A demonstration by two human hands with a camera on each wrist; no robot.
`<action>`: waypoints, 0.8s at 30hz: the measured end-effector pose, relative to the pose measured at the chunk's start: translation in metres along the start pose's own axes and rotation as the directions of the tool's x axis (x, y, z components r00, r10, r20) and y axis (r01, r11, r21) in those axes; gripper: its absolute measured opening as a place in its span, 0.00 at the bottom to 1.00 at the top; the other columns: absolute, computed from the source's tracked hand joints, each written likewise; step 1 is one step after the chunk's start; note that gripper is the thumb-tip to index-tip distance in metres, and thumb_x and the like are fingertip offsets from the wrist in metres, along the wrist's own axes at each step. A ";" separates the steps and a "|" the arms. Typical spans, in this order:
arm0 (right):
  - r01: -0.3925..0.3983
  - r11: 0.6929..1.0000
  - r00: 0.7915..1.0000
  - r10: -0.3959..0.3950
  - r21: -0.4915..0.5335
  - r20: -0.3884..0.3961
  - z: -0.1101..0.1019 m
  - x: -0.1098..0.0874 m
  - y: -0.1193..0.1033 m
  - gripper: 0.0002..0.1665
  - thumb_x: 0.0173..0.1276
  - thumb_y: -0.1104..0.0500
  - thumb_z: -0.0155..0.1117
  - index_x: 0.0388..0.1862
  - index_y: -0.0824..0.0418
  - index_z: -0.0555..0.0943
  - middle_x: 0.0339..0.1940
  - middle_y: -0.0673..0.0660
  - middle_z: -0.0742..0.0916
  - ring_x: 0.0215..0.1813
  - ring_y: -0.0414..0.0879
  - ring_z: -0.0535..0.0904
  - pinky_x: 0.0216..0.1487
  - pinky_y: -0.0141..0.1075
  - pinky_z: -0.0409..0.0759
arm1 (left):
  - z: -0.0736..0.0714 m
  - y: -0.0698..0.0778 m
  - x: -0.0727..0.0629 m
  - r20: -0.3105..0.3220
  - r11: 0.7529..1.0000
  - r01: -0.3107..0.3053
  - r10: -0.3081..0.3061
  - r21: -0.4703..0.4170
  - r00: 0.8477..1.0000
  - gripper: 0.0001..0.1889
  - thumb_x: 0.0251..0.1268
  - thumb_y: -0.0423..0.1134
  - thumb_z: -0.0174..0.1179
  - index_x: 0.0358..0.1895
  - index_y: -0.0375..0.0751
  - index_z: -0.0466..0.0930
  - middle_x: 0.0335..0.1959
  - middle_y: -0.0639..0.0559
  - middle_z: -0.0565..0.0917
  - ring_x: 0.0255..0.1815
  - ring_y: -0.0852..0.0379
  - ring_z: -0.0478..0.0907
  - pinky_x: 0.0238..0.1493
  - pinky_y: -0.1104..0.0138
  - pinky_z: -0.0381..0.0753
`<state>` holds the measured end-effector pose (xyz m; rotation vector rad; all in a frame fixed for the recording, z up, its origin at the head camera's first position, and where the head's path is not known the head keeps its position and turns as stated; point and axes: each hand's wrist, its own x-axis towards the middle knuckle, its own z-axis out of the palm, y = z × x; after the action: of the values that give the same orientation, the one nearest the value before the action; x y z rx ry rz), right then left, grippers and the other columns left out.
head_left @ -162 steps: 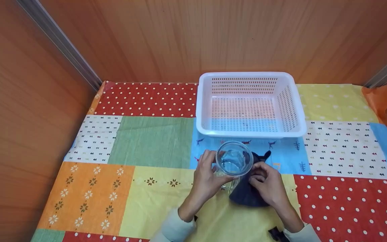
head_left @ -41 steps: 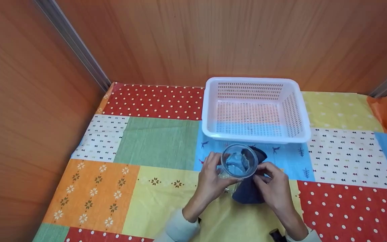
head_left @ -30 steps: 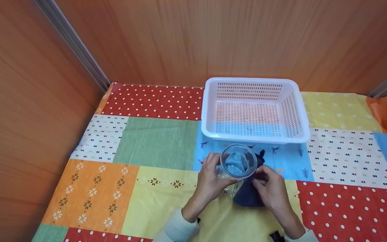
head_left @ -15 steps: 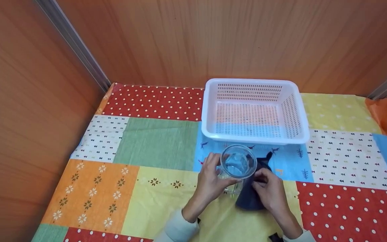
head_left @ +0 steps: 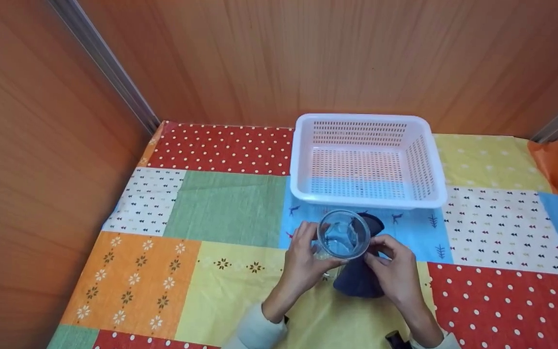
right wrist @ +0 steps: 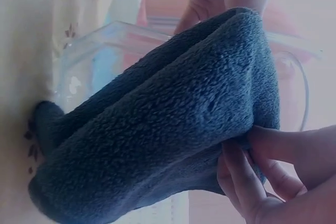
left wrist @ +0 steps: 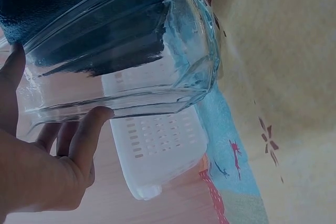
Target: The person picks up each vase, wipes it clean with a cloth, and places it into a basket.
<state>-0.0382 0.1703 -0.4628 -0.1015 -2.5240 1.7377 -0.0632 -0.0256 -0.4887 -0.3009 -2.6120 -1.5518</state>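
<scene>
A clear, ribbed glass (head_left: 341, 237) is held tilted above the patchwork cloth by my left hand (head_left: 303, 261). The thumb and fingers of that hand grip it near the rim, as the left wrist view also shows with the glass (left wrist: 157, 98) and hand (left wrist: 47, 166). My right hand (head_left: 395, 269) pinches a dark blue fuzzy towel (head_left: 359, 280) against the right side of the glass. In the right wrist view the folded towel (right wrist: 157, 108) hides much of the glass, and the right fingertips bunch its edge.
Behind the hands stands a white plastic basket (head_left: 368, 199) with slotted walls. A patchwork tablecloth (head_left: 233, 203) covers the table. Wooden panels (head_left: 240, 58) rise at the back and sides. Orange fabric (head_left: 552, 162) lies at the far right corner.
Over the last second the towel has swung and shifted along the glass's right side as my right hand moved slightly. My left hand and the glass have stayed nearly still.
</scene>
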 end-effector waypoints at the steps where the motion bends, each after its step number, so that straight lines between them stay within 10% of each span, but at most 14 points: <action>1: 0.000 1.000 1.000 0.000 -0.008 0.004 0.000 0.000 0.000 0.13 0.66 0.77 0.70 0.48 0.69 0.85 0.48 0.65 0.88 0.58 0.65 0.87 0.56 0.49 0.84 | 0.000 0.000 0.000 0.000 1.000 -0.001 0.001 -0.002 1.000 0.36 0.46 0.47 0.87 0.60 0.45 0.79 0.50 0.52 0.78 0.54 0.52 0.76 0.48 0.56 0.85; 24: 0.005 0.976 0.995 0.016 -0.218 0.097 0.011 0.008 0.057 0.17 0.58 0.83 0.66 0.34 0.64 0.78 0.38 0.60 0.87 0.46 0.57 0.90 0.49 0.50 0.88 | 0.001 0.000 -0.003 -0.017 1.000 -0.019 0.019 0.004 1.000 0.37 0.45 0.46 0.87 0.60 0.43 0.80 0.47 0.53 0.77 0.50 0.55 0.74 0.46 0.64 0.83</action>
<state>-0.0465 0.1812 -0.5196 -0.0365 -2.7805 1.4959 -0.0608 -0.0252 -0.4901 -0.3097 -2.5914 -1.5364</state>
